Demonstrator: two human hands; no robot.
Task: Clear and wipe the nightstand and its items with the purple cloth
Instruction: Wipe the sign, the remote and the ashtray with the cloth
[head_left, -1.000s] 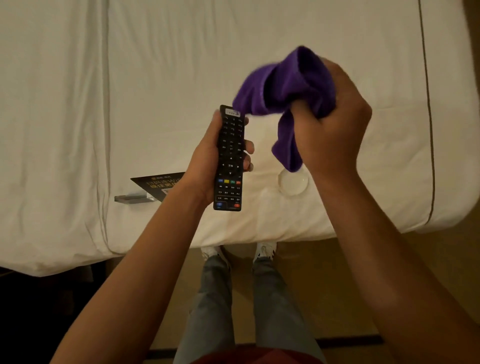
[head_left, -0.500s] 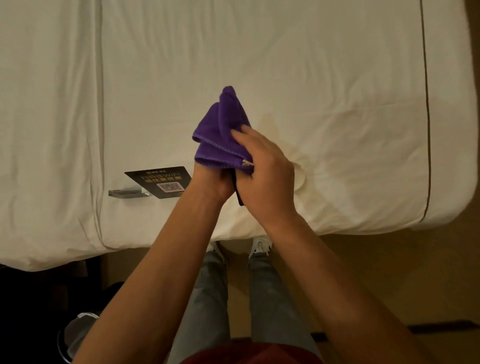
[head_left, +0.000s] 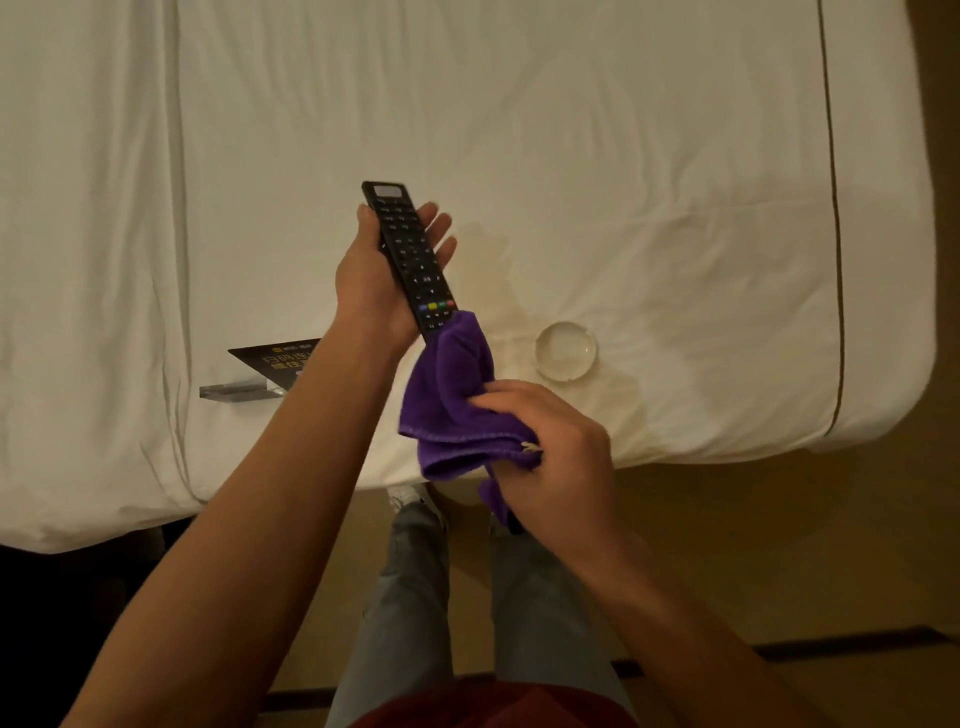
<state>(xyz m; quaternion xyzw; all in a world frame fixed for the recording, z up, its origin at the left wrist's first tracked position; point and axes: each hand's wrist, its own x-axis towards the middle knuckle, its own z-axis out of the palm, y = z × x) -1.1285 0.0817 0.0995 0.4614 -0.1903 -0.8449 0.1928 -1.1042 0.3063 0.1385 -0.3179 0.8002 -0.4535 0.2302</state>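
My left hand grips a black remote control above the white bed, buttons facing up, its top end pointing away from me. My right hand grips the bunched purple cloth just below the remote. The cloth wraps the remote's lower end and hides it. The nightstand is not in view.
On the white bed sheet lie a round clear glass dish and a black card in a clear acrylic stand, partly behind my left forearm. Below me are my legs, shoes and a tan floor.
Half a second ago the cloth covered the remote near its upper part. It has slid down to the lower end, baring most of the buttons. One second ago the cloth was raised clear of it.
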